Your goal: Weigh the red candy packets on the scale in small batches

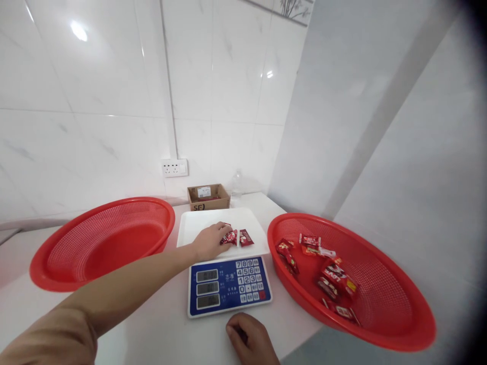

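Note:
My left hand (211, 241) reaches over the white pan (190, 223) of a digital scale, its fingers curled on red candy packets (230, 237). Another red packet (246, 238) lies on the pan just right of them. Below the pan is the blue panel (229, 286) with number keys and three displays, whose figures are too faint to read surely. Loosely curled into a fist, my right hand (253, 338) rests on the table in front of the scale; nothing shows in it.
At the right, a red basket (395, 299) holds several red packets (335, 279). A red basket (114, 238) stands at the left with none visible inside. Behind the scale are a cardboard box (208, 197) and a clear plastic item (237, 183), against the tiled wall.

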The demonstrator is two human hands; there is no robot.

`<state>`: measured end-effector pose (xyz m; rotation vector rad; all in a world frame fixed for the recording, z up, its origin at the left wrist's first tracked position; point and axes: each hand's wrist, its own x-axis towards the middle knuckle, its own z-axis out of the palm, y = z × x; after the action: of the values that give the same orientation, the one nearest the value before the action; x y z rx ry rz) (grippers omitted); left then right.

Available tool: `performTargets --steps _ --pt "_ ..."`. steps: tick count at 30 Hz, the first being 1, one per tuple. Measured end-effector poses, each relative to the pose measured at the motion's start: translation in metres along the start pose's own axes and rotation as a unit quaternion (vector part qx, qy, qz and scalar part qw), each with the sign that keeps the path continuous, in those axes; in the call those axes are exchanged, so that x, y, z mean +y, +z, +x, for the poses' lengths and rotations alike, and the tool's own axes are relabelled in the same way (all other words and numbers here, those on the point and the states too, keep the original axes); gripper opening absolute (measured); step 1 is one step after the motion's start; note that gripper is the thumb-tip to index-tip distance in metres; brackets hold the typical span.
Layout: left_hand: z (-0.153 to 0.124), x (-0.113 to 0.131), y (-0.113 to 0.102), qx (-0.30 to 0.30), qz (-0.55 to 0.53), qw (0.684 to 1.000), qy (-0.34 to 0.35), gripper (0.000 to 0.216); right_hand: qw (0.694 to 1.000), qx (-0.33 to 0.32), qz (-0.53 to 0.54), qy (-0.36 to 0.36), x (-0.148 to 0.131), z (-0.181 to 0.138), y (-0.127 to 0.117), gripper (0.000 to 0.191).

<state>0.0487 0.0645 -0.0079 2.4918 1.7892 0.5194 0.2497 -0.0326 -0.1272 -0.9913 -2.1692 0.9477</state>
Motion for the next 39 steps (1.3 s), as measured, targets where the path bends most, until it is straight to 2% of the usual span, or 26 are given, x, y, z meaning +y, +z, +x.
performTargets --steps 5,9,13,16,18,21,24,27,30,34,39 --pt "-0.001 0.003 -0.006 0.036 -0.001 0.999 -0.004 0.036 1.0 0.003 0.002 0.003 -0.002 0.0 -0.001 0.019" --pt "-0.004 -0.004 -0.029 0.079 0.003 0.996 -0.033 0.034 1.0 0.003 -0.003 -0.001 -0.002 0.0 -0.002 0.018" --pt "-0.018 -0.033 -0.07 0.118 0.026 0.987 -0.104 0.037 1.0 0.008 -0.004 -0.001 -0.002 0.0 -0.002 0.017" --pt "-0.045 -0.062 -0.099 0.128 0.059 0.973 -0.182 0.036 1.0 0.007 -0.002 -0.001 -0.002 0.0 -0.001 0.018" --pt "-0.068 -0.081 -0.111 0.117 0.082 0.964 -0.224 0.033 1.0 0.01 0.002 0.0 -0.001 0.0 0.0 0.019" --pt "-0.1 -0.106 -0.116 0.081 0.103 0.955 -0.265 0.035 1.0 0.011 0.007 -0.004 0.0 0.001 0.001 0.02" --pt "-0.114 -0.12 -0.11 0.053 0.111 0.954 -0.272 0.041 1.0 0.008 0.007 -0.006 0.0 0.001 0.001 0.022" --pt "-0.102 -0.112 -0.098 0.041 0.096 0.966 -0.237 0.051 1.0 0.007 0.007 -0.001 -0.001 0.001 0.001 0.022" --pt "-0.074 -0.083 -0.077 0.027 0.054 0.982 -0.179 0.054 1.0 0.0 0.003 0.003 -0.002 0.001 0.0 0.021" --pt "-0.027 -0.031 -0.036 -0.017 -0.011 0.993 -0.115 0.059 1.0 0.007 -0.002 0.009 -0.003 0.001 0.0 0.021" --pt "0.026 0.022 0.01 -0.072 -0.031 0.994 -0.078 0.069 1.0 0.018 -0.005 0.012 0.0 0.001 0.002 0.019"
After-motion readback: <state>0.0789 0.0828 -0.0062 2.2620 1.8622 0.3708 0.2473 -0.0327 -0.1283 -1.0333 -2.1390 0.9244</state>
